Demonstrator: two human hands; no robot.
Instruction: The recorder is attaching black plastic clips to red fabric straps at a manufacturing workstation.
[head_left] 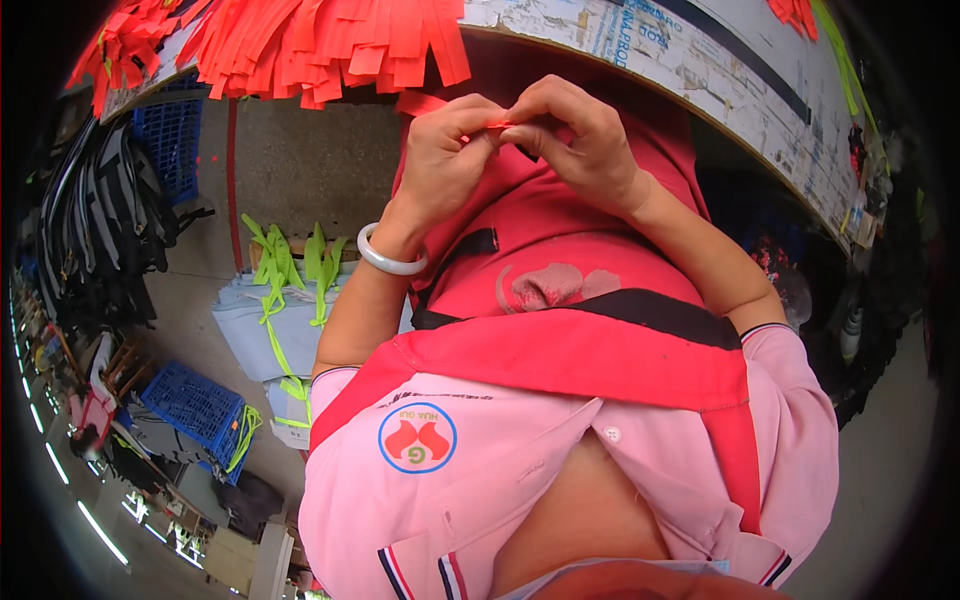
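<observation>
Both of my hands meet above my red apron, close to the table's front edge. My left hand, with a white bangle on its wrist, pinches an orange-red fabric strip. One end of the strip sticks out behind that hand. A short piece shows between the fingertips, where my right hand also pinches it with thumb and forefinger. The fingers hide most of the strip, so any fold in it cannot be made out.
Orange-red strips hang in bunches over the edge of the worn table. Black straps hang at the left. Lower down are light-blue pieces with lime-green ties, and a blue crate.
</observation>
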